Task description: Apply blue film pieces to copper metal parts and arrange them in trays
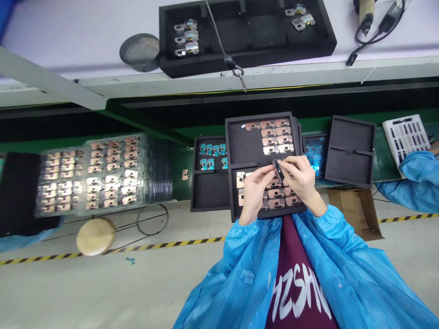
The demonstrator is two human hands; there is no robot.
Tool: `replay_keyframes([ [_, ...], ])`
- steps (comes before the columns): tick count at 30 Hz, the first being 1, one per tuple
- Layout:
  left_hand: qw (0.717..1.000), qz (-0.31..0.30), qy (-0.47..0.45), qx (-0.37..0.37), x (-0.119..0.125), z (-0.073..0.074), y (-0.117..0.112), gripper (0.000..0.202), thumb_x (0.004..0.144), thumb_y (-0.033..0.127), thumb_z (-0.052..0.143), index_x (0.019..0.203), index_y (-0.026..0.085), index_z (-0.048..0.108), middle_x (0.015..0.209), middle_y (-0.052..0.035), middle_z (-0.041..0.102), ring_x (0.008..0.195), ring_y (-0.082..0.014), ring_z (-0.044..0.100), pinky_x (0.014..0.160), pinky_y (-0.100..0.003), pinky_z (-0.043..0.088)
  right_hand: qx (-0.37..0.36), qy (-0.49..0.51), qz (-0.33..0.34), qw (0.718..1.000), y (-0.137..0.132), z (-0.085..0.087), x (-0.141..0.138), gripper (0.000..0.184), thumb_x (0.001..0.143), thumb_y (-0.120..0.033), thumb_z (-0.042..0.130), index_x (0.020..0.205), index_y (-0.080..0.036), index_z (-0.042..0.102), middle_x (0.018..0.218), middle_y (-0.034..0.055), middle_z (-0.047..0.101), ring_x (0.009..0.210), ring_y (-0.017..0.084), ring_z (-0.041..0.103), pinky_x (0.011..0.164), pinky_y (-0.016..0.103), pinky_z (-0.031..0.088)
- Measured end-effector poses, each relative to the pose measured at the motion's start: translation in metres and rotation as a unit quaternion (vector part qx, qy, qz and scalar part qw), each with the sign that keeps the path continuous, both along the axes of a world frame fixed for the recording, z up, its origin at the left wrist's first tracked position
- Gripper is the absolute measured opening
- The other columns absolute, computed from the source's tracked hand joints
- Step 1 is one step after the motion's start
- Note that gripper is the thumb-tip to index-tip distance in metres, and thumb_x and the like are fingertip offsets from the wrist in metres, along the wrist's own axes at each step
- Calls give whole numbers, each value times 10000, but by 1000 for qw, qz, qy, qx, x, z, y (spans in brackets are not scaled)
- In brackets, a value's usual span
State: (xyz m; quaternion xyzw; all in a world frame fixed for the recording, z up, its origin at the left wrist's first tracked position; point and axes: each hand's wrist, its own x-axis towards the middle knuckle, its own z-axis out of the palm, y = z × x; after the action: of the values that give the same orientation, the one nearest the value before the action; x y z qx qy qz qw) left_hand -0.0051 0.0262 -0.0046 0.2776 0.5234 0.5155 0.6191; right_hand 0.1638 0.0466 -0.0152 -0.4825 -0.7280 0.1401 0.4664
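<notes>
Both my hands hover over a black foam tray (240, 151) that holds rows of copper-coloured flat parts (276, 132). My left hand (255, 189) and my right hand (298, 176) pinch one small dark part (277, 168) between their fingertips, just above the tray's lower compartment. Blue sleeves cover both my arms. More copper parts (274, 196) lie under my hands, partly hidden by them.
A second black tray (209, 192) with blue parts lies to the left, an open black tray (350, 151) to the right. A stack of clear blister trays (92, 173) with copper parts sits far left. Another person's blue sleeve (414, 178) reaches in beside a white tray (406, 137). A shelf above carries a black tray (247, 50).
</notes>
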Motion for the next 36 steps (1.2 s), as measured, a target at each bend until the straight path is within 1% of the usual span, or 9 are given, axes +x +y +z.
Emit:
replay_keyframes([
  [5, 999, -23, -28, 11, 2, -3, 0, 398, 792, 457, 985, 1062, 216, 819, 1110, -77, 823, 1016, -236, 792, 886, -367, 686, 53, -86, -1, 995, 2, 4, 4, 190, 1076, -210, 675, 1196, -301, 790, 1093, 78, 769, 993, 240, 699, 876, 400, 610],
  [9, 997, -37, -65, 5, 2, -4, 1, 382, 824, 430, 974, 1075, 214, 783, 1093, -56, 809, 995, -203, 774, 892, -329, 662, 102, -154, 39, 982, 5, 9, 9, 157, 1081, -161, 646, 1161, -233, 761, 1125, 96, 773, 1051, 221, 715, 910, 361, 620],
  [15, 994, -28, -109, -7, 3, -5, 1, 317, 867, 371, 938, 1114, 237, 792, 1246, -59, 803, 1150, -223, 752, 966, -321, 619, 111, -237, 78, 962, 7, 11, 17, 206, 1114, -152, 555, 1103, -226, 747, 1201, 99, 777, 1070, 209, 708, 931, 367, 637],
  [21, 984, -25, -167, -49, 0, -9, 6, 328, 864, 348, 937, 1134, 214, 809, 1239, -56, 803, 1106, -184, 744, 992, -291, 591, 125, -224, 120, 959, 6, 6, 24, 186, 1077, -124, 571, 1077, -224, 729, 1250, 100, 772, 1130, 230, 712, 913, 379, 633],
  [24, 985, 1, -161, -57, -2, -17, 10, 291, 859, 330, 930, 1078, 200, 790, 1138, -55, 806, 1013, -174, 751, 954, -300, 598, 134, -213, 147, 957, 2, 3, 27, 151, 1035, -116, 598, 1058, -226, 700, 1203, 103, 781, 1105, 245, 732, 870, 384, 643],
  [28, 995, 68, -72, -15, -14, -31, 25, 288, 863, 357, 910, 1055, 208, 755, 1022, -44, 791, 875, -171, 756, 898, -336, 627, 126, -106, 160, 973, -11, -1, 25, 175, 970, -80, 592, 1030, -235, 646, 1091, 82, 791, 963, 219, 758, 775, 352, 654],
  [31, 991, 81, 92, 53, -36, -42, 52, 269, 950, 392, 813, 1153, 222, 767, 1056, -57, 795, 804, -171, 739, 835, -339, 636, 14, 62, 70, 996, -18, -12, 26, 125, 995, -121, 604, 996, -245, 619, 1021, 46, 783, 860, 181, 770, 718, 307, 656],
  [33, 968, 37, 231, 94, -53, -50, 77, 217, 997, 341, 732, 1166, 219, 792, 1084, -75, 802, 819, -184, 734, 831, -340, 629, -87, 175, -27, 980, -14, -28, 37, 55, 1026, -213, 632, 993, -249, 606, 967, 23, 755, 791, 166, 769, 674, 287, 653],
  [36, 913, -99, 382, 105, -70, -64, 115, 203, 987, 198, 657, 1088, 212, 833, 1069, -86, 806, 874, -214, 735, 856, -356, 610, -192, 281, -140, 930, 4, -67, 70, 132, 985, -331, 690, 1017, -252, 589, 854, -21, 685, 720, 168, 755, 658, 293, 659],
])
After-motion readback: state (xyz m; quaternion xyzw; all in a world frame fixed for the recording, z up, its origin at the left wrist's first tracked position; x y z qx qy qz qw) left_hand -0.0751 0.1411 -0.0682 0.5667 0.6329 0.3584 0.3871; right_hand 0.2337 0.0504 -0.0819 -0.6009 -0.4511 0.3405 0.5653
